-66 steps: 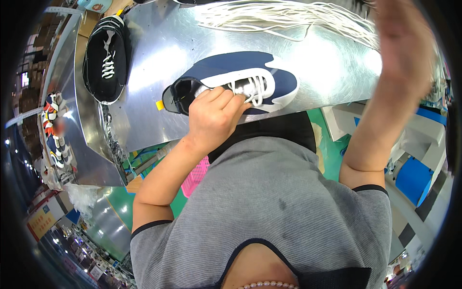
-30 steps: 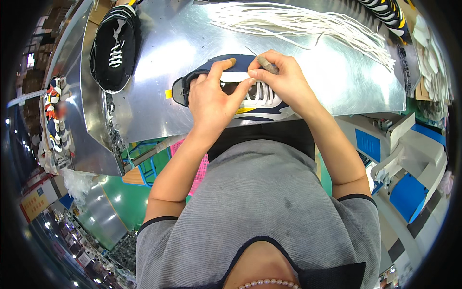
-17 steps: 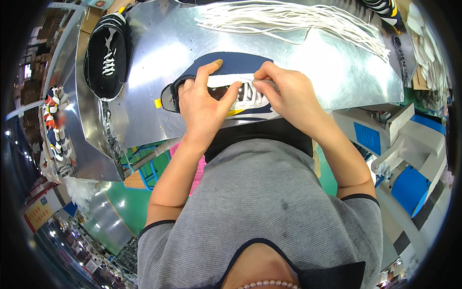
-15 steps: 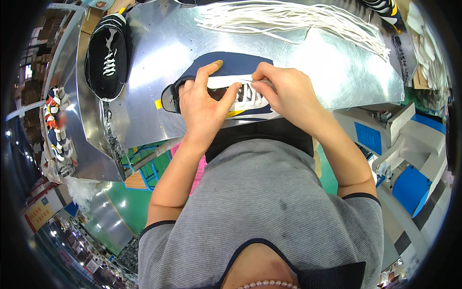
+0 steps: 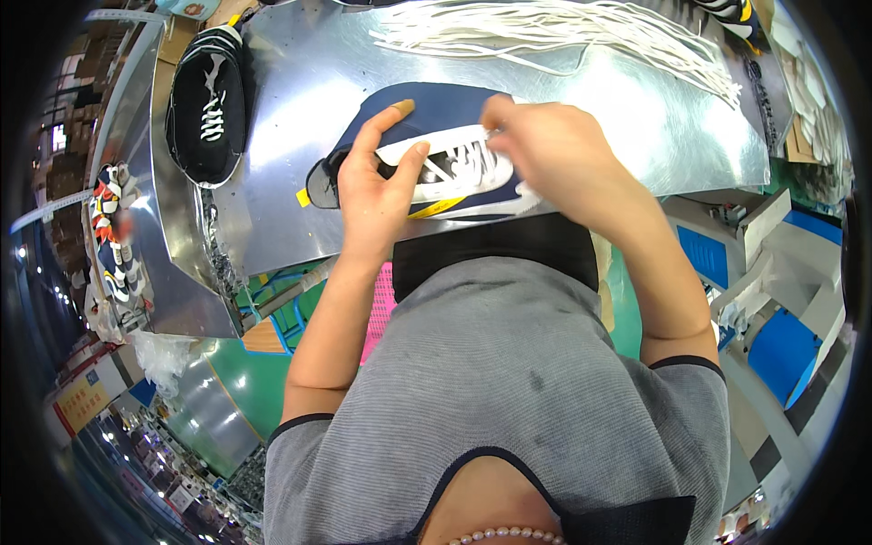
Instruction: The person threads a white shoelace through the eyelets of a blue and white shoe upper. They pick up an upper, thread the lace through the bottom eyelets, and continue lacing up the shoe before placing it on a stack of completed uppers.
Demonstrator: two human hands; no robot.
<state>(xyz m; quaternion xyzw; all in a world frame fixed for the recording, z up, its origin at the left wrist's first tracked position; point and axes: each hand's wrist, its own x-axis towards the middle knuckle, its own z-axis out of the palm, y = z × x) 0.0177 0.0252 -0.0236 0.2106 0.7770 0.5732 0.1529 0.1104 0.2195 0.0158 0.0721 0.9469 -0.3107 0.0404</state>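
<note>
A navy shoe upper [image 5: 445, 102] with a white lacing panel, a yellow accent and a grey heel end lies sideways on the metal table before me. White shoelaces [image 5: 465, 165] cross its opening. My left hand [image 5: 377, 182] grips the upper at its opening, thumb on the white edge and index finger stretched over the navy side; its other fingers are hidden. Over the lacing at the toe end is my right hand [image 5: 559, 154], fingers curled together and blurred. Whatever they pinch cannot be made out.
Loose white laces [image 5: 554, 32] lie in a long bundle along the table's [image 5: 300, 91] far side. At the left stands a black shoe [image 5: 207, 109] with white laces. Several colourful shoe parts [image 5: 111, 232] sit farther left. Grey and blue equipment [image 5: 772, 354] is at the right.
My right hand has lifted slightly off the eyelet edge and blurred. My left thumb has shifted left along the opening, exposing more lacing. The upper has tilted a little.
</note>
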